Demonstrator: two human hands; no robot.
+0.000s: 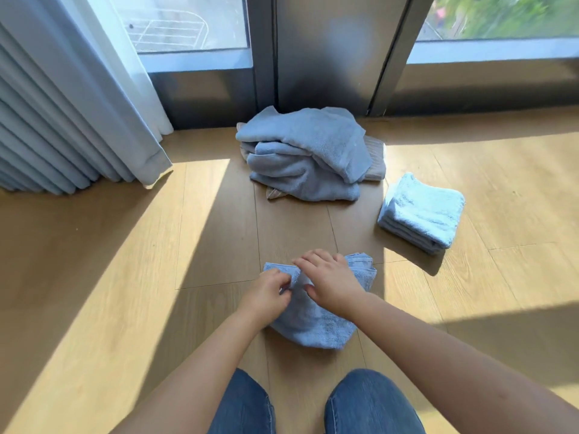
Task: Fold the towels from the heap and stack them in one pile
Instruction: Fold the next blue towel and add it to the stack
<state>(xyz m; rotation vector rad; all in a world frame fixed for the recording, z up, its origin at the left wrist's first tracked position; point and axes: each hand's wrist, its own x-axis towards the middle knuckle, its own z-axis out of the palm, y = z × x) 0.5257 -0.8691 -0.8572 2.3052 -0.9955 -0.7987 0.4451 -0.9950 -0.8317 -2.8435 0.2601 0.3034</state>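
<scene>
A partly folded light blue towel (316, 324) lies on the wooden floor just ahead of my knees. My left hand (266, 292) pinches a fold near its far left corner. My right hand (329, 277) lies flat on the towel's far half with its fingers spread. Farther off, by the window frame, sits the heap of crumpled blue towels (307, 155) with a striped beige cloth (374, 158) under it. To the right of the heap stands a pile of folded blue towels (421, 211).
A pleated curtain (62, 114) hangs to the floor at the left. A dark window frame (329, 57) and glass doors close off the far side. My knees in blue jeans (369, 405) are at the bottom edge. Sunlit wooden floor (125, 277) surrounds the towels.
</scene>
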